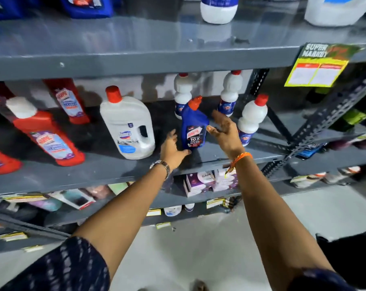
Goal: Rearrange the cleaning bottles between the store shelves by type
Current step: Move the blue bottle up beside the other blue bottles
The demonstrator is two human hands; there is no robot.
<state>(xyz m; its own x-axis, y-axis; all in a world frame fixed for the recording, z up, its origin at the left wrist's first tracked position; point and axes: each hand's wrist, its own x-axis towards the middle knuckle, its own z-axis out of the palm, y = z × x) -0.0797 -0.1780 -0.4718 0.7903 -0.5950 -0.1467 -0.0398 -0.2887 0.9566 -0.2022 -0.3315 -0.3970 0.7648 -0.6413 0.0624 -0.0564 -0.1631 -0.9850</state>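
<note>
A blue bottle with a bent orange cap stands on the middle shelf, close to its front edge. It is smooth, shiny plastic with a dark label on its front. Its neck leans to one side, a shape that looks made for squirting under a rim.

The left hand is low beside the bottle's foot, fingers spread, and its thumb seems to touch the bottom corner. The right hand is on the other side, open wide, with one fingertip near the label. Neither hand has closed around the bottle. It may be that the two hands are there to steady it so it does not tip, or to grab it, but one cannot tell which.

To the left stands a big white jug with a red cap and a handle hole. Farther left are tall red bottles with white caps. Behind and to the right are small white bottles with red caps, shaped like bumpy pins. More blue bottles sit on the top shelf, so the blue one probably belongs up there with its own kind.
</note>
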